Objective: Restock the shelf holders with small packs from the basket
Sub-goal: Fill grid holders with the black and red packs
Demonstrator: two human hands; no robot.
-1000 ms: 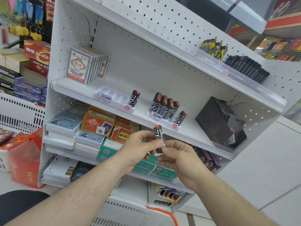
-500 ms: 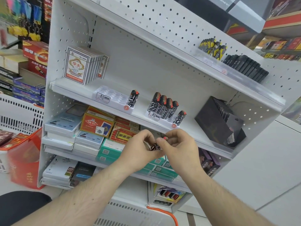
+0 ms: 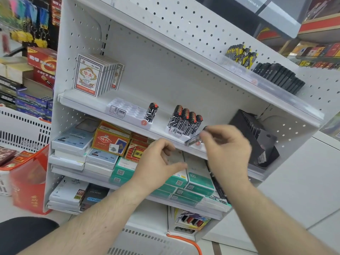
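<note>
On the middle shelf point(image 3: 88, 101), a white holder point(image 3: 122, 110) carries one black-and-white small pack with a red top point(image 3: 151, 113). A second holder point(image 3: 174, 132) to its right carries several of the same packs point(image 3: 185, 120). My right hand point(image 3: 226, 146) is at that holder's front right corner and pinches a blurred small pack point(image 3: 193, 140), tilted low over the holder's edge. It hides most of another pack point(image 3: 205, 128) standing there. My left hand point(image 3: 158, 162) hovers just below the shelf edge, fingers loosely curled and holding nothing.
White card boxes point(image 3: 92, 76) stand at the shelf's left, and a black display box point(image 3: 253, 137) at its right. Boxed goods fill the lower shelves point(image 3: 108, 140). A red basket point(image 3: 27, 177) sits on the floor at left, before a white crate point(image 3: 22, 129).
Both hands held the pack together below the shelf edge. My right hand has carried it up and right to the second holder, and my left hand has let go and stayed below.
</note>
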